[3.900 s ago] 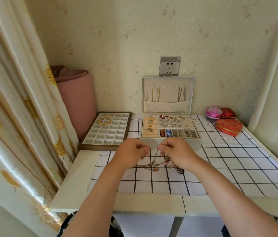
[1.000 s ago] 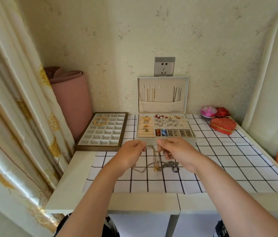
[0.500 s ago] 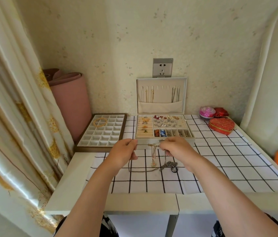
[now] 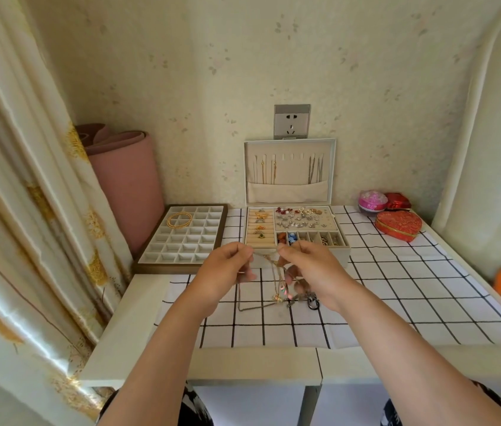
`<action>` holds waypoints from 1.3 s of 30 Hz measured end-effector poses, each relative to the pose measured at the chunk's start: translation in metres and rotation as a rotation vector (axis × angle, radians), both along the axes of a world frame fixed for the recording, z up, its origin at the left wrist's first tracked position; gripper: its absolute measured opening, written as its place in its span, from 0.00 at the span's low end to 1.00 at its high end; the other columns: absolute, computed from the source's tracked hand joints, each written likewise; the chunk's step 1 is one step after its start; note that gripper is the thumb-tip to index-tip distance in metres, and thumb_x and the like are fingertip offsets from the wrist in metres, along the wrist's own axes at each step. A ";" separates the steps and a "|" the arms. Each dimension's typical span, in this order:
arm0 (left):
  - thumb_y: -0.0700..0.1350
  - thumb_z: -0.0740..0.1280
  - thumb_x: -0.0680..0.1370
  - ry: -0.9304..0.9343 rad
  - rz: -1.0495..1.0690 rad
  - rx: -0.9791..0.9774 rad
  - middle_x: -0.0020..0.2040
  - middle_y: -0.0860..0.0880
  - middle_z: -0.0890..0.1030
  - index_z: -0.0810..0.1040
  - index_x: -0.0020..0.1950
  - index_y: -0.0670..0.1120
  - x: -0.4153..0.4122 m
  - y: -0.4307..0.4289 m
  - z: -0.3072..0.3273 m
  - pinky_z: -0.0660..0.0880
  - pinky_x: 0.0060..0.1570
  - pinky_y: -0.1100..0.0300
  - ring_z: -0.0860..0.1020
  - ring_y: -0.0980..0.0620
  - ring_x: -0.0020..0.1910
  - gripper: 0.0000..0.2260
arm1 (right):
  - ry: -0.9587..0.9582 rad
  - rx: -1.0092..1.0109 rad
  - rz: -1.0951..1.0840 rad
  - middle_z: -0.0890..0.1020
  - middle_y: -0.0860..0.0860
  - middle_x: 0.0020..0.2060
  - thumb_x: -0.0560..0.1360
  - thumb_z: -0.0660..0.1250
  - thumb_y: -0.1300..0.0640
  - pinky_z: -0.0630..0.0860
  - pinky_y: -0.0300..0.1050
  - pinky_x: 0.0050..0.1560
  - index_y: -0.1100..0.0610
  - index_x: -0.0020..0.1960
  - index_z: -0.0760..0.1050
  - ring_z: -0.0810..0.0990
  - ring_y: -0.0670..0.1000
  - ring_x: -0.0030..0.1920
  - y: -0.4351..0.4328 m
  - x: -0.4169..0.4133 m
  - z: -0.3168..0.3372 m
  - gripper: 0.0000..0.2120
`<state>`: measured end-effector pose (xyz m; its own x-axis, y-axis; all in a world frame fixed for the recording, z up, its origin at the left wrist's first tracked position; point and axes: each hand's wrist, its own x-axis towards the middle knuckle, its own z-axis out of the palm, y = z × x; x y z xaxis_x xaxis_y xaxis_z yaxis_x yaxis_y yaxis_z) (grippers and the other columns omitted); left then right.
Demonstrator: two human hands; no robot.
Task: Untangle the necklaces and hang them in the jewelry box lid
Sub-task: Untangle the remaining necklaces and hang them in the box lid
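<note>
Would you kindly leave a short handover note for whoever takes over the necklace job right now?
Left hand: pinches a chain of the tangled necklaces.
Right hand: pinches the same bunch, close beside the left.
The tangle hangs from both hands down to the checked cloth.
Done: several chains already hang in the open lid.
Left: separate the bunch and hang each necklace on the free middle hooks.

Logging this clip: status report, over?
Left hand and right hand pinch tangled necklaces over checked cloth. Not untangled. Jewelry box lid open, middle hooks free.
</note>
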<state>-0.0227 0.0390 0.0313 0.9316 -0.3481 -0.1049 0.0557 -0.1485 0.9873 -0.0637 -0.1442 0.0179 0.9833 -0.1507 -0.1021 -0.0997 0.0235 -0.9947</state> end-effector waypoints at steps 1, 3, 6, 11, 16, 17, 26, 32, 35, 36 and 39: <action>0.42 0.60 0.84 0.065 0.004 -0.117 0.35 0.47 0.75 0.75 0.40 0.41 0.001 -0.001 0.000 0.81 0.50 0.54 0.77 0.50 0.37 0.13 | -0.009 -0.113 0.015 0.77 0.49 0.30 0.76 0.72 0.55 0.69 0.42 0.28 0.54 0.36 0.68 0.74 0.50 0.29 -0.001 0.000 -0.002 0.15; 0.40 0.58 0.84 0.164 0.006 -0.329 0.37 0.46 0.77 0.72 0.40 0.41 0.000 -0.004 0.002 0.81 0.51 0.52 0.79 0.49 0.39 0.14 | -0.040 -0.351 0.021 0.74 0.49 0.31 0.73 0.74 0.58 0.70 0.41 0.35 0.51 0.33 0.64 0.72 0.47 0.31 -0.001 0.001 -0.006 0.20; 0.41 0.56 0.85 0.245 0.043 -0.488 0.36 0.46 0.77 0.70 0.39 0.42 -0.001 -0.005 0.004 0.81 0.45 0.54 0.79 0.50 0.37 0.15 | -0.063 -0.414 0.027 0.74 0.46 0.32 0.74 0.72 0.63 0.70 0.40 0.41 0.51 0.32 0.64 0.71 0.44 0.32 -0.001 0.001 -0.008 0.19; 0.44 0.56 0.84 0.333 0.049 -0.528 0.35 0.47 0.73 0.68 0.38 0.45 -0.002 -0.006 0.003 0.72 0.39 0.57 0.74 0.50 0.34 0.15 | -0.048 -0.376 0.047 0.67 0.43 0.26 0.72 0.72 0.64 0.69 0.36 0.37 0.51 0.31 0.61 0.66 0.45 0.28 0.003 0.002 -0.005 0.22; 0.50 0.67 0.80 0.174 0.040 -0.233 0.31 0.51 0.70 0.72 0.39 0.46 -0.004 -0.009 -0.001 0.67 0.35 0.59 0.68 0.54 0.30 0.13 | -0.113 -0.364 0.015 0.65 0.49 0.26 0.73 0.73 0.53 0.70 0.36 0.38 0.56 0.31 0.67 0.67 0.48 0.29 0.007 -0.001 -0.002 0.19; 0.49 0.68 0.79 0.161 0.042 -0.191 0.31 0.52 0.69 0.70 0.38 0.47 -0.003 -0.009 -0.002 0.66 0.34 0.60 0.67 0.54 0.30 0.13 | -0.109 -0.306 -0.022 0.68 0.51 0.27 0.72 0.73 0.52 0.73 0.41 0.43 0.56 0.32 0.69 0.69 0.49 0.31 0.006 -0.001 -0.001 0.17; 0.54 0.65 0.80 0.049 0.075 0.082 0.32 0.56 0.71 0.82 0.51 0.49 -0.003 -0.014 -0.002 0.64 0.32 0.63 0.67 0.57 0.30 0.11 | -0.093 0.258 -0.254 0.83 0.51 0.33 0.76 0.71 0.62 0.82 0.52 0.52 0.59 0.37 0.72 0.80 0.52 0.37 0.012 0.004 -0.003 0.11; 0.53 0.65 0.80 0.038 0.088 0.121 0.32 0.54 0.71 0.81 0.49 0.48 0.000 -0.013 -0.006 0.63 0.30 0.64 0.67 0.57 0.30 0.10 | -0.054 0.379 -0.162 0.71 0.50 0.26 0.77 0.68 0.64 0.73 0.47 0.44 0.56 0.38 0.75 0.71 0.50 0.32 0.008 0.008 -0.002 0.10; 0.54 0.66 0.79 0.019 0.130 0.144 0.32 0.53 0.70 0.73 0.36 0.46 0.007 -0.008 -0.010 0.65 0.33 0.62 0.68 0.57 0.30 0.16 | -0.128 0.060 -0.093 0.63 0.51 0.24 0.78 0.66 0.57 0.67 0.43 0.44 0.55 0.31 0.69 0.63 0.50 0.29 0.002 0.003 0.005 0.18; 0.54 0.67 0.79 0.002 0.144 0.145 0.32 0.52 0.70 0.70 0.36 0.46 0.008 -0.007 -0.011 0.65 0.34 0.61 0.68 0.56 0.30 0.17 | -0.157 -0.110 -0.038 0.63 0.52 0.24 0.79 0.64 0.55 0.69 0.43 0.46 0.55 0.28 0.67 0.64 0.50 0.30 -0.001 0.001 0.008 0.21; 0.53 0.67 0.79 -0.033 0.145 0.123 0.31 0.50 0.67 0.69 0.35 0.46 0.007 -0.008 -0.013 0.66 0.34 0.61 0.65 0.54 0.29 0.17 | -0.138 -0.402 0.106 0.73 0.51 0.24 0.77 0.60 0.55 0.77 0.53 0.50 0.61 0.27 0.73 0.71 0.48 0.31 -0.001 -0.008 0.015 0.21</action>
